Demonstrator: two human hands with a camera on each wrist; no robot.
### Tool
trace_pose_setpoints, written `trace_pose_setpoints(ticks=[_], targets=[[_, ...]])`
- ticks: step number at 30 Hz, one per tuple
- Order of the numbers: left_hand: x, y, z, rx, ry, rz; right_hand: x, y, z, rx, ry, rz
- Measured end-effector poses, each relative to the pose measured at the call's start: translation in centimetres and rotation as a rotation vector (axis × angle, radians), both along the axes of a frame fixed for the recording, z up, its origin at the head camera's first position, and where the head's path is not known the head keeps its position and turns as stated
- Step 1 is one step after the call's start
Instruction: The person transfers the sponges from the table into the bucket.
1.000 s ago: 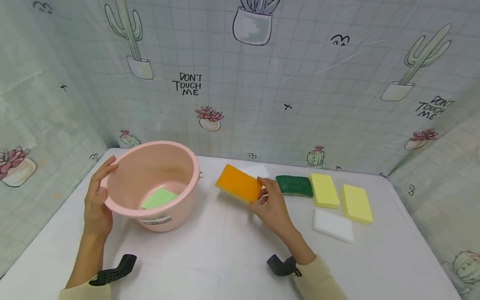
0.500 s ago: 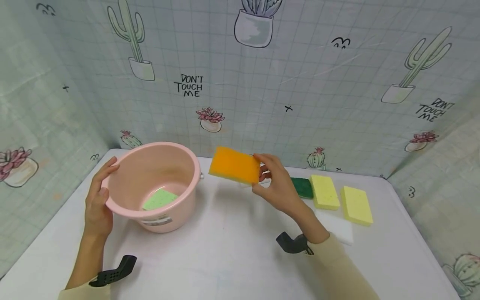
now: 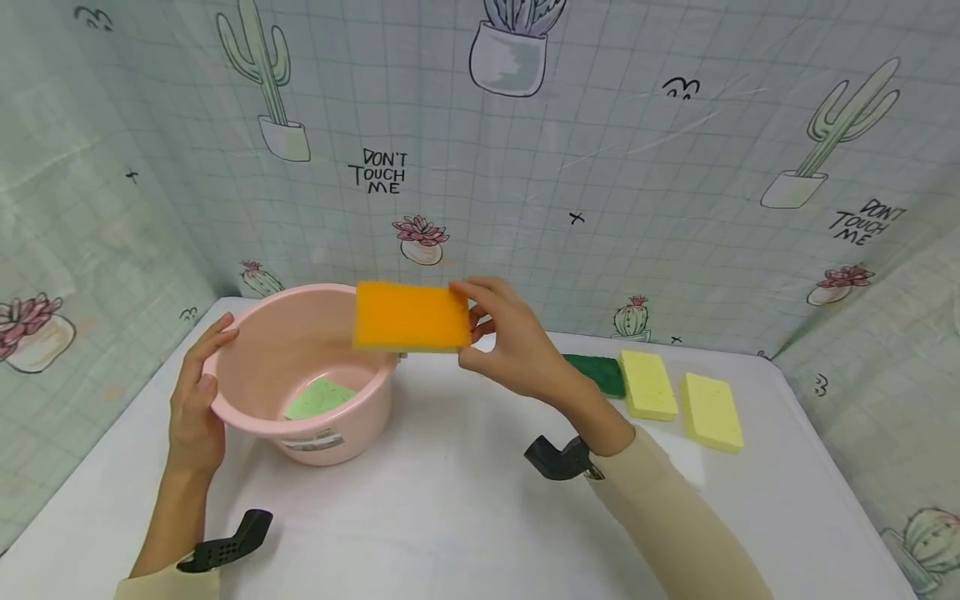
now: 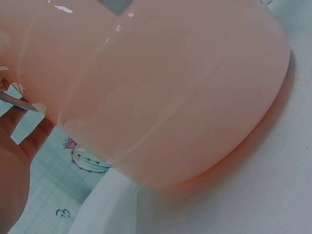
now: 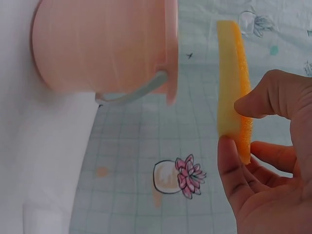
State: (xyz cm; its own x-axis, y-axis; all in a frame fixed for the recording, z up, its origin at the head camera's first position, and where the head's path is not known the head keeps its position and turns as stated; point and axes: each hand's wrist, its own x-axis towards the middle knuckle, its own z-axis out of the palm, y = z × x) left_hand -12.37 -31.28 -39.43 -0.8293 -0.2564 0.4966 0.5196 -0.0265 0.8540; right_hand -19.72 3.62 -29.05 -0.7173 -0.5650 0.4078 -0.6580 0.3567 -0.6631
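In the head view, a pink plastic bucket [image 3: 360,429] stands at the left of the table, and a light green sponge [image 3: 318,398] lies on its bottom. My left hand [image 3: 198,408] holds the bucket's left rim; in the left wrist view, the bucket wall hides part of its fingers. My right hand [image 3: 517,337] pinches an orange sponge [image 3: 411,317] by its right end, thumb and fingers on opposite edges. The right wrist view shows the sponge's pale yellow layer [image 5: 227,78] behind the orange one. The sponge is above the table and overlaps the bucket's right rim in the head view.
On the right lie a dark green scouring pad [image 3: 596,373], two pale yellow sponges [image 3: 647,385] and a white sponge [image 3: 686,454] partly behind my right forearm. The bucket's grey handle [image 5: 136,92] hangs at its side. A cactus-print curtain [image 3: 495,167] surrounds the white table [image 3: 450,517].
My right hand has lifted the orange sponge off the table area and carried it left to the bucket's right rim. My left hand and the bucket have stayed in place.
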Motion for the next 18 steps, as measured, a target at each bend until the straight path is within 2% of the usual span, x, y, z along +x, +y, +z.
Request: trace_pose_setpoints(ticks=[10, 18], targets=[[0.0, -0.1, -0.2, -0.015, -0.021, 0.022, -0.5, -3.2, 1.5, 0.058, -0.029, 0.110], [0.2, -0.1, 0.0, -0.045, -0.058, 0.049, -0.7, -5.6, 2.2, 0.203, -0.017, 0.167]])
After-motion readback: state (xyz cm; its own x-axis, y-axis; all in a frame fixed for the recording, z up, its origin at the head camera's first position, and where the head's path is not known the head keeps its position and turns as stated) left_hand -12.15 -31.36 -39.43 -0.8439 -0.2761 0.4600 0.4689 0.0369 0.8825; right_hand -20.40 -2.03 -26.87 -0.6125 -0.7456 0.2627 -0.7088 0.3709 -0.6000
